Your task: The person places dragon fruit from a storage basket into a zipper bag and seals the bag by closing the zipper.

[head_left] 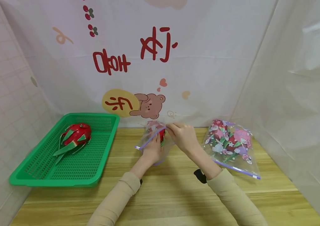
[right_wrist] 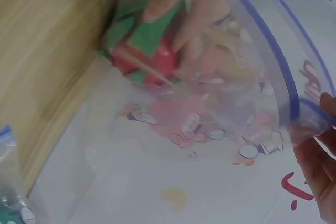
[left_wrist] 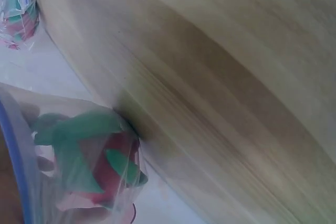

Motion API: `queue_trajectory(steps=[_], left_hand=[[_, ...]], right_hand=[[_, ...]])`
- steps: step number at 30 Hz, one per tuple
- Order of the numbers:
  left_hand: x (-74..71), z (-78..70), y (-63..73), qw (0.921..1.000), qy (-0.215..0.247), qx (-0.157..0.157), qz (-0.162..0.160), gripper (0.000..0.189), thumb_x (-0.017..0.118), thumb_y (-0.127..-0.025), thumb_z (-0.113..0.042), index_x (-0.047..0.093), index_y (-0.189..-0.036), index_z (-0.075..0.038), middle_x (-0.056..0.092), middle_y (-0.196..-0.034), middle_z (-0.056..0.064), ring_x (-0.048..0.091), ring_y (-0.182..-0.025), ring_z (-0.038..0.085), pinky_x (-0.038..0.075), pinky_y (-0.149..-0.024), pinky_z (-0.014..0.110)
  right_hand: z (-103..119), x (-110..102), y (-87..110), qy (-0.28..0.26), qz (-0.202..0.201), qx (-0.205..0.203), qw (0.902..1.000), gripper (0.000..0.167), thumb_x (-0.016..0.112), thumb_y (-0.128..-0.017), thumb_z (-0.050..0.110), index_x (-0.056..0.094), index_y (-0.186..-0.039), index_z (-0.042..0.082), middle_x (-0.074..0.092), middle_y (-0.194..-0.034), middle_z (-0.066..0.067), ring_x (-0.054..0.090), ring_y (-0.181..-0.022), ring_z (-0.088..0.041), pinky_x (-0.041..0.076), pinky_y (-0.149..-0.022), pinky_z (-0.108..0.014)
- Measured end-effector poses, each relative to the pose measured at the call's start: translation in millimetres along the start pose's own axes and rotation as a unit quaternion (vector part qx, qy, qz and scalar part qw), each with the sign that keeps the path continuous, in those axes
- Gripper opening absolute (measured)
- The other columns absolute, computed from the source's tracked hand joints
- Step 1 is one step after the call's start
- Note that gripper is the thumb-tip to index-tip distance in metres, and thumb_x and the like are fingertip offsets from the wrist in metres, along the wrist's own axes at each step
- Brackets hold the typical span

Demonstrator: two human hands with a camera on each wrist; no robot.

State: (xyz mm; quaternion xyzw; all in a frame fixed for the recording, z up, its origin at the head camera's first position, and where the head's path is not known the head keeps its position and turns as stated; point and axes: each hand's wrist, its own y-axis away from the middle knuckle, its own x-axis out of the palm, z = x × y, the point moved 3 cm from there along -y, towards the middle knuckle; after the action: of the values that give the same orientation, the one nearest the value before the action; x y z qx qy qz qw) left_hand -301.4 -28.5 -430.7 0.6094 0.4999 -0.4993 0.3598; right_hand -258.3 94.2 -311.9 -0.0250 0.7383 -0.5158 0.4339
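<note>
A clear zip bag point(head_left: 150, 138) with a purple slider edge and cartoon prints stands against the back wall, its mouth held wide. My right hand point(head_left: 183, 134) pinches one end of the bag's rim between thumb and fingers. Inside the bag lies a red dragon fruit point(right_wrist: 167, 59) with green leaf tips. My left hand point(head_left: 153, 150) reaches through the mouth, its fingers point(right_wrist: 190, 27) extended against the fruit's leaves. In the left wrist view the dragon fruit point(left_wrist: 113, 166) shows through the plastic, with parts of the fingers blurred behind it.
To the left, a green basket point(head_left: 101, 157) contains another red dragon fruit point(head_left: 78, 135) with long green leaves. On the right lies a filled printed zip bag point(head_left: 230, 142) with a purple slider. A printed cloth wall point(head_left: 205, 62) closes off the back of the wooden table point(head_left: 177, 201).
</note>
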Motion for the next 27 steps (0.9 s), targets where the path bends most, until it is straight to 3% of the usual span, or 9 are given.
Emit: queue_trajectory(steps=[4, 6, 11, 14, 17, 19, 22, 25, 27], left_hand=[[-0.4, 2.5, -1.4, 0.9997, 0.021, -0.005, -0.009, 0.065, 0.054, -0.095, -0.031, 0.029, -0.146, -0.001, 0.041, -0.148, 0.017, 0.054, -0.124, 0.032, 0.049, -0.1, 0.041], [-0.5, 4.2, -2.9, 0.9991, 0.037, -0.015, -0.016, 0.06, 0.054, -0.095, -0.032, 0.034, -0.144, -0.004, 0.044, -0.146, 0.016, 0.043, -0.135, 0.034, 0.036, -0.112, 0.048], [-0.3, 7.0, -4.6, 0.998, 0.053, -0.03, -0.016, 0.056, 0.053, -0.096, -0.031, 0.039, -0.144, -0.007, 0.04, -0.149, 0.013, 0.03, -0.142, 0.035, 0.023, -0.117, 0.055], [-0.9, 7.0, -4.5, 0.9987, 0.041, -0.028, -0.013, 0.047, 0.052, -0.096, -0.031, 0.049, -0.137, -0.008, 0.055, -0.137, 0.013, 0.04, -0.137, 0.035, 0.029, -0.114, 0.054], [-2.4, 6.3, -5.5, 0.9992, 0.023, -0.025, -0.019, 0.032, 0.052, -0.095, -0.03, 0.062, -0.119, -0.011, 0.069, -0.112, 0.011, 0.058, -0.118, 0.034, 0.041, -0.106, 0.05], [-2.4, 6.1, -6.9, 0.9996, 0.006, -0.026, -0.01, 0.022, 0.051, -0.094, -0.026, 0.064, -0.105, -0.013, 0.069, -0.09, 0.008, 0.066, -0.096, 0.03, 0.051, -0.093, 0.045], [-3.0, 6.9, -10.4, 0.9989, -0.01, -0.045, 0.005, 0.017, 0.052, -0.089, -0.023, 0.063, -0.099, -0.014, 0.066, -0.082, 0.007, 0.065, -0.077, 0.025, 0.054, -0.073, 0.038], [-4.0, 7.8, -11.3, 0.9982, -0.016, -0.055, 0.013, 0.036, 0.056, -0.085, -0.02, 0.059, -0.12, -0.015, 0.067, -0.09, 0.011, 0.065, -0.082, 0.027, 0.055, -0.07, 0.037], [-4.7, 7.6, -12.0, 0.9987, -0.024, -0.046, -0.002, 0.055, 0.06, -0.084, -0.019, 0.047, -0.138, -0.02, 0.066, -0.113, 0.013, 0.063, -0.104, 0.032, 0.053, -0.087, 0.042]], right_hand=[[-3, 2, 13.7, 0.025, 0.001, -0.006, 0.9997, 0.017, 0.077, -0.078, 0.012, 0.074, -0.094, 0.011, 0.073, -0.084, -0.003, 0.069, -0.072, -0.019, 0.053, -0.049, -0.028], [-6, 2, 20.5, 0.036, 0.012, -0.004, 0.9993, 0.025, 0.079, -0.075, 0.011, 0.073, -0.099, 0.012, 0.074, -0.092, -0.003, 0.069, -0.082, -0.021, 0.056, -0.054, -0.03], [-15, 2, 33.9, 0.042, 0.027, 0.021, 0.9985, 0.031, 0.079, -0.07, -0.001, 0.073, -0.098, 0.01, 0.074, -0.098, -0.006, 0.068, -0.088, -0.024, 0.059, -0.065, -0.033], [-18, -2, 36.5, 0.031, 0.026, 0.035, 0.9986, 0.031, 0.077, -0.066, -0.007, 0.073, -0.093, 0.009, 0.074, -0.092, -0.006, 0.068, -0.084, -0.023, 0.059, -0.066, -0.033], [-19, -5, 35.6, 0.019, 0.029, 0.044, 0.9985, 0.03, 0.074, -0.066, -0.009, 0.074, -0.09, 0.008, 0.074, -0.087, -0.006, 0.068, -0.08, -0.023, 0.058, -0.062, -0.033], [-18, -8, 33.9, 0.01, 0.031, 0.051, 0.9982, 0.03, 0.072, -0.066, -0.011, 0.074, -0.09, 0.007, 0.074, -0.086, -0.007, 0.07, -0.077, -0.024, 0.058, -0.061, -0.033], [-19, -12, 31.7, -0.006, 0.039, 0.071, 0.9967, 0.03, 0.069, -0.068, -0.013, 0.074, -0.091, 0.006, 0.074, -0.088, -0.01, 0.071, -0.075, -0.026, 0.058, -0.061, -0.032], [-20, -14, 29.2, -0.018, 0.042, 0.083, 0.9955, 0.026, 0.07, -0.071, -0.012, 0.074, -0.091, 0.005, 0.074, -0.088, -0.01, 0.072, -0.076, -0.027, 0.058, -0.063, -0.033], [-20, -13, 27.1, -0.015, 0.034, 0.08, 0.9961, 0.021, 0.073, -0.073, -0.007, 0.074, -0.09, 0.006, 0.074, -0.087, -0.009, 0.071, -0.075, -0.025, 0.058, -0.063, -0.033]])
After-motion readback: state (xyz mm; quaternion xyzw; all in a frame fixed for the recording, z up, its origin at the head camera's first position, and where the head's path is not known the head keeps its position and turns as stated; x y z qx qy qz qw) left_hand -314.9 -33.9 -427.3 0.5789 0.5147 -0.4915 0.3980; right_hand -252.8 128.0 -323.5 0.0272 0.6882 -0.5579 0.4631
